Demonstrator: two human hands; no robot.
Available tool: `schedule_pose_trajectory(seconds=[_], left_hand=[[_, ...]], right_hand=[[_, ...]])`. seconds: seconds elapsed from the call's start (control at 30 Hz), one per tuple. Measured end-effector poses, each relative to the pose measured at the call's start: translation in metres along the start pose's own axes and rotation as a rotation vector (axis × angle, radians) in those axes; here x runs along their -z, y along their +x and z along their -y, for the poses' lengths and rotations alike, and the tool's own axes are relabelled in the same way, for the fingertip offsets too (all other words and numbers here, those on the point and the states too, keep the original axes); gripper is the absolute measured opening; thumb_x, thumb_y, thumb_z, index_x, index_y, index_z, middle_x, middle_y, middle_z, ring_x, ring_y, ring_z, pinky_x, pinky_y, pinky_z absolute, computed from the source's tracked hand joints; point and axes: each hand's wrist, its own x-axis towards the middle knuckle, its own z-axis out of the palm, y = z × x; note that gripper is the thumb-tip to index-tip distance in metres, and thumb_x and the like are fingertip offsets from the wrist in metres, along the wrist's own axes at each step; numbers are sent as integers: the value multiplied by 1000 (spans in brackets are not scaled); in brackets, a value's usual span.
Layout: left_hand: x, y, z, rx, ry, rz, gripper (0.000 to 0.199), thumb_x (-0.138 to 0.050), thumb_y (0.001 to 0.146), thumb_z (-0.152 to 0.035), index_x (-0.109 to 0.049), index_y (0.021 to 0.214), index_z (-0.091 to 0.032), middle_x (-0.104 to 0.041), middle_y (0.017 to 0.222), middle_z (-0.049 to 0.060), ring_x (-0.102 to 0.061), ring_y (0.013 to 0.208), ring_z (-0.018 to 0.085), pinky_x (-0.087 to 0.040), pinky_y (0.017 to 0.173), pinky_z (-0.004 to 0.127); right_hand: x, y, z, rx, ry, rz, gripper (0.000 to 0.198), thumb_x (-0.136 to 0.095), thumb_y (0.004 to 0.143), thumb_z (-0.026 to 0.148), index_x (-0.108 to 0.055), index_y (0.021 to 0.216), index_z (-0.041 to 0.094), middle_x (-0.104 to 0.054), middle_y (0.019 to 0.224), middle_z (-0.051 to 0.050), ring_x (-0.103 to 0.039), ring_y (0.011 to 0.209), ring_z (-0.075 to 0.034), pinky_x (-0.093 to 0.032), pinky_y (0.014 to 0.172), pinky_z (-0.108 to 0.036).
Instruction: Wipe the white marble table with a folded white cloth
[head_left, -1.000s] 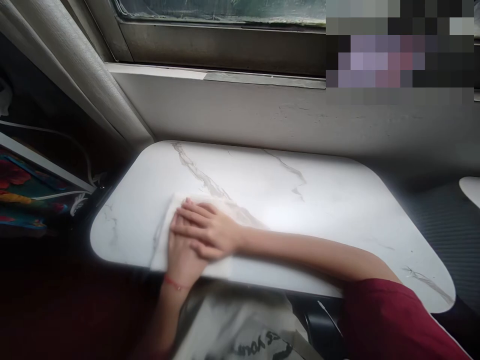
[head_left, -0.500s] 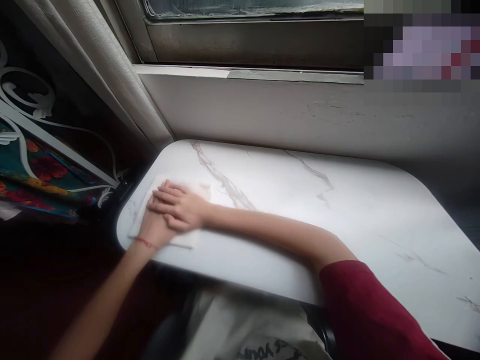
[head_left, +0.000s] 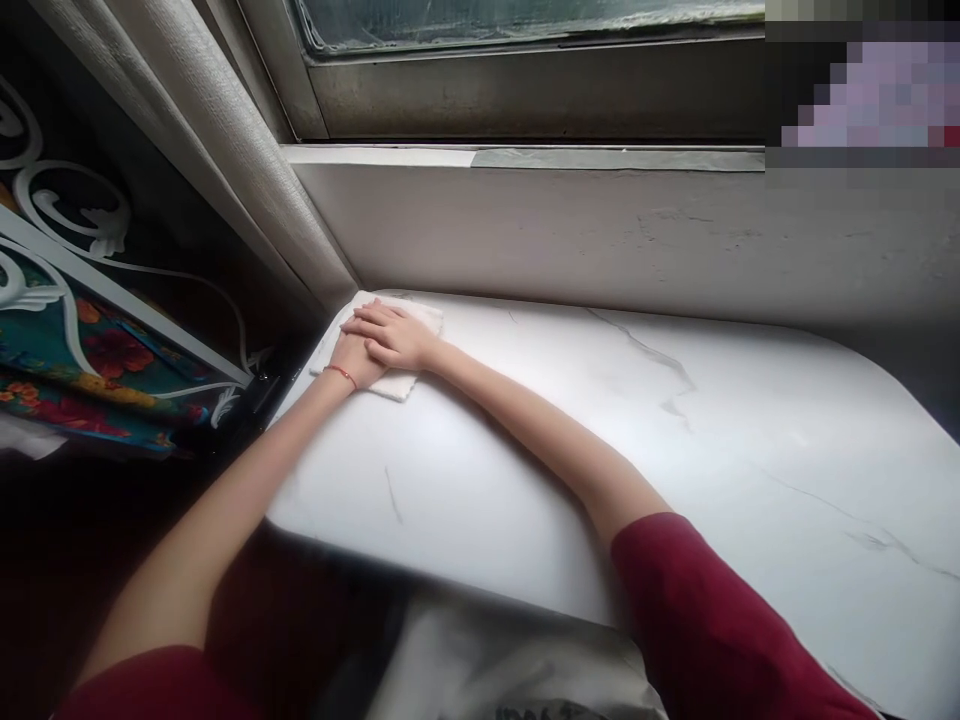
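Sleeves of dark red fabric are showing at the bottom of the view, one at each lower corner, and both bare forearms are stretching away from them across the white marbled bench (head_left: 675, 440) toward its far left corner. Between the sleeves, below the near rim of the bench, something pale and blurred is lying, too unclear to name. Farther out, the left hand (head_left: 352, 358), with a thin red string around its wrist, is lying flat on a folded white cloth (head_left: 394, 383), and the right hand (head_left: 390, 335) is lying across the top of the left one, its fingers (head_left: 365, 322) stretched out straight and close together, pointing left. Neither hand is gripping anything; both are spread flat and pressing down, with the cloth trapped between the lower palm and the bench. The cloth is sitting right at the rounded far left corner of the bench, close under the wall. Left of the bench, a patterned fabric with red flowers and a white scrollwork frame are sitting in shadow. Beyond the hands, a grey wall is rising to a taped sill (head_left: 525, 157), with a dull window frame above it and a ribbed pale curtain (head_left: 225, 140) slanting down toward the corner.
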Motion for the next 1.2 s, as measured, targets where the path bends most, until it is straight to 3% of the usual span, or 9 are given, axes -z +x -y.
schedule_pose_trajectory(seconds=[0.13, 0.33, 0.57, 0.7, 0.87, 0.97, 1.1, 1.2], left_hand=[[2, 21, 15, -5, 42, 52, 65, -40, 97, -33, -31, 158, -13, -35, 164, 12, -23, 156, 29, -14, 128, 42], [8, 44, 23, 7, 22, 63, 66, -47, 95, -30, -36, 157, -11, -40, 161, 16, -37, 150, 30, -26, 125, 41], [12, 36, 13, -14, 87, 90, 63, -35, 100, -30, -33, 157, -4, -39, 161, 18, -37, 149, 29, -23, 124, 37], [19, 24, 0, -29, 127, 114, 65, -41, 97, -29, -32, 156, -4, -35, 163, 18, -32, 152, 27, -19, 125, 35], [34, -30, -37, -133, 226, 200, 59, -48, 93, -23, -45, 147, 0, -50, 153, 19, -42, 145, 29, -22, 125, 40], [36, -92, -69, -179, 276, 227, 66, -52, 90, -25, -43, 152, -4, -39, 161, 20, -31, 152, 35, -13, 127, 49], [33, -175, -114, -200, 371, 172, 72, -49, 95, -41, -38, 157, -6, -33, 165, 20, -28, 154, 35, -13, 128, 50], [30, -204, -138, -200, 399, 135, 77, -47, 95, -49, -35, 158, -7, -33, 165, 20, -27, 154, 37, -13, 127, 53]], right_hand=[[-5, 17, -13, -69, 5, -14, 51, -31, 104, 27, -50, 151, 19, -47, 157, -9, -39, 148, -23, -28, 123, -43], [-4, 34, -24, -170, 10, -38, 51, -28, 105, 27, -53, 148, 20, -50, 155, -7, -42, 145, -19, -30, 122, -38], [-6, 31, -15, -207, 32, -60, 49, -30, 104, 24, -57, 145, 20, -54, 149, -7, -46, 138, -19, -29, 121, -35], [-4, 20, -3, -196, 28, -66, 49, -33, 103, 24, -57, 145, 16, -55, 147, -10, -46, 136, -22, -28, 121, -36], [-7, -24, 38, -110, -23, -106, 53, -37, 98, 28, -54, 145, 8, -57, 140, -18, -48, 129, -31, -33, 118, -50], [-8, -72, 82, -19, -48, -207, 58, -37, 96, 33, -49, 145, 4, -56, 139, -23, -45, 132, -37, -34, 117, -59], [4, -135, 135, 165, -49, -205, 65, -35, 95, 39, -46, 146, 0, -53, 142, -27, -44, 138, -42, -33, 118, -63], [13, -162, 150, 223, -41, -182, 66, -36, 94, 38, -43, 146, -2, -53, 144, -28, -44, 140, -42, -33, 119, -61]])
